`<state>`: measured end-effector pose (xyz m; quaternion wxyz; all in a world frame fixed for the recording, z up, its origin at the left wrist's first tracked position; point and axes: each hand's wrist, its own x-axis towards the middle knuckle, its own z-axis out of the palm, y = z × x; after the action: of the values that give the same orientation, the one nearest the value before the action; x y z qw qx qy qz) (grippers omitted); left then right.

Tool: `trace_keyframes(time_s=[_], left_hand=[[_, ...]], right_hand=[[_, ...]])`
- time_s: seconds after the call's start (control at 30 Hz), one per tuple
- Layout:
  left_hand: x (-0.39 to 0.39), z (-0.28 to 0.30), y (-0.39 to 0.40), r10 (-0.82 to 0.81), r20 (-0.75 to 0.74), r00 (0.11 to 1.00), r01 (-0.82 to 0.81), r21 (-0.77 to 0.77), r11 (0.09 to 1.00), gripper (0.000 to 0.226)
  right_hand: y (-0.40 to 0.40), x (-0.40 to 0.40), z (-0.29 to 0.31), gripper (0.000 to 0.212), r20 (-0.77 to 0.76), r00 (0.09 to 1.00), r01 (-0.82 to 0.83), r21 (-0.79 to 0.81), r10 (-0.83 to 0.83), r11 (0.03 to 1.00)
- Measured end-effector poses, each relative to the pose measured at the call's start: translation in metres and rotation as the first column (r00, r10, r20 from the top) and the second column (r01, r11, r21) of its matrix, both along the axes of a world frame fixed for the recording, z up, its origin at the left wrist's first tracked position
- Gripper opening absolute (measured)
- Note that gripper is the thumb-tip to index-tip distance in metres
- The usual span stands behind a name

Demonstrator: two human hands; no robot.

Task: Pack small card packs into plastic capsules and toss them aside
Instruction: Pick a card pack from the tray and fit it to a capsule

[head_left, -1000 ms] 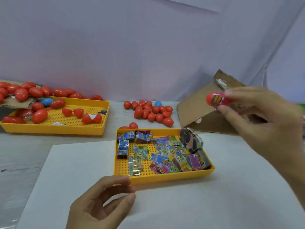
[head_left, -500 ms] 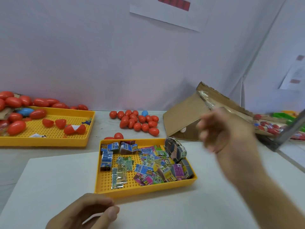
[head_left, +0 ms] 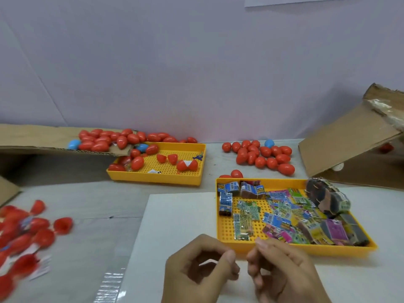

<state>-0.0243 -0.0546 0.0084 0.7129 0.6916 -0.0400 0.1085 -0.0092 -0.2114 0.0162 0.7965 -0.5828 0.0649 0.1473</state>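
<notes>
Both hands (head_left: pixel 240 267) brought together, the capsule gone from the right hand (head_left: pixel 282 274).
Left hand (head_left: pixel 201 270) loosely curled, right hand empty, at the card tray's (head_left: pixel 220 241) near edge.

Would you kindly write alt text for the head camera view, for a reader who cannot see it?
Two bare hands, left and right, meet empty over a white sheet, in front of a yellow tray of small card packs. Behind it lie a second tray with red capsule halves and a pile of red capsules.
</notes>
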Motion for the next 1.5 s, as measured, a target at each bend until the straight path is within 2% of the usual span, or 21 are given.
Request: trace_keyframes(time_s=[0.13,0.2,0.27,0.33,0.4,0.43,0.5,0.57,0.63,0.73,0.8,0.83,0.9,0.97,1.03,1.07,1.1,1.17,1.27,1.4,1.5], left_hand=[[0.027,0.012,0.021,0.199,0.096,0.975,-0.190,-0.090,0.978,0.018],[0.051,0.021,0.038,0.264,0.124,0.957,-0.264,-0.013,0.964,0.008],[0.082,0.028,0.064,0.322,0.192,0.927,-0.355,0.170,0.919,0.013],[0.117,0.035,0.093,0.419,0.287,0.862,-0.504,0.386,0.772,0.014],[0.147,0.040,0.125,0.479,0.375,0.793,-0.604,0.579,0.548,0.008],[0.161,0.041,0.139,0.466,0.390,0.794,-0.589,0.682,0.434,0.006],[0.187,0.040,0.155,0.405,0.299,0.864,-0.408,0.887,0.217,0.008],[0.203,0.039,0.158,0.430,0.145,0.891,-0.178,0.983,0.036,0.011],[0.212,0.038,0.158,0.454,0.128,0.882,-0.118,0.992,-0.050,0.008],[0.214,0.031,0.164,0.439,0.216,0.872,-0.197,0.976,-0.088,0.015],[0.209,0.026,0.164,0.383,0.303,0.873,-0.313,0.949,-0.038,0.019],[0.203,0.026,0.160,0.344,0.351,0.871,-0.381,0.924,0.021,0.020],[0.190,0.031,0.146,0.281,0.448,0.849,-0.506,0.842,0.186,0.020],[0.172,0.042,0.125,0.241,0.502,0.830,-0.556,0.723,0.410,0.021],[0.144,0.052,0.096,0.205,0.436,0.876,-0.441,0.553,0.708,0.022],[0.126,0.055,0.081,0.159,0.394,0.905,-0.342,0.453,0.823,0.024],[0.107,0.058,0.064,0.106,0.364,0.925,-0.246,0.365,0.898,0.028],[0.072,0.057,0.034,0.014,0.320,0.947,-0.092,0.229,0.969,0.035],[0.040,0.044,0.000,-0.049,0.288,0.956,0.022,0.097,0.995,0.043],[0.019,0.026,-0.017,-0.038,0.275,0.961,0.028,0.038,0.999,0.047],[0.011,0.015,-0.015,0.013,0.274,0.962,-0.018,0.017,1.000,0.051]], right_hand=[[0.001,0.004,-0.001,0.038,-0.046,0.998,-0.030,-0.001,0.030,1.000],[0.001,0.005,-0.001,0.034,-0.055,0.997,-0.058,-0.028,0.056,0.998],[0.000,0.006,-0.003,0.031,-0.052,0.993,-0.106,-0.056,0.103,0.993],[-0.002,0.008,-0.004,0.027,-0.054,0.990,-0.134,-0.080,0.130,0.988],[-0.001,0.008,-0.005,0.032,-0.048,0.991,-0.128,-0.099,0.124,0.987],[0.000,0.008,-0.006,0.042,-0.036,0.991,-0.129,-0.097,0.127,0.987],[0.003,0.010,-0.006,0.073,-0.002,0.990,-0.137,-0.114,0.138,0.984],[0.004,0.013,-0.010,0.092,0.010,0.990,-0.141,-0.115,0.144,0.983],[0.002,0.014,-0.011,0.092,0.010,0.985,-0.172,-0.093,0.174,0.981],[0.002,0.016,-0.009,0.080,0.009,0.976,-0.218,-0.066,0.219,0.974],[-0.001,0.016,-0.007,0.061,0.014,0.969,-0.245,-0.043,0.246,0.968],[-0.002,0.017,-0.006,0.054,0.018,0.966,-0.258,-0.032,0.259,0.966],[-0.002,0.016,-0.005,0.051,0.023,0.962,-0.273,-0.010,0.273,0.962],[-0.002,0.016,-0.006,0.050,0.022,0.965,-0.262,0.012,0.262,0.965],[-0.003,0.016,-0.008,0.051,0.029,0.970,-0.242,0.024,0.241,0.970],[-0.002,0.016,-0.008,0.051,0.038,0.972,-0.235,0.024,0.234,0.972],[-0.001,0.015,-0.008,0.052,0.051,0.973,-0.228,0.026,0.227,0.973],[0.000,0.014,-0.006,0.052,0.076,0.976,-0.205,0.037,0.202,0.978],[0.000,0.013,-0.002,0.048,0.152,0.982,-0.119,0.059,0.109,0.991],[-0.009,0.009,0.000,0.044,0.260,0.965,0.025,0.034,-0.033,0.999],[-0.019,0.005,0.002,0.038,0.310,0.949,0.049,0.027,-0.055,0.998]])
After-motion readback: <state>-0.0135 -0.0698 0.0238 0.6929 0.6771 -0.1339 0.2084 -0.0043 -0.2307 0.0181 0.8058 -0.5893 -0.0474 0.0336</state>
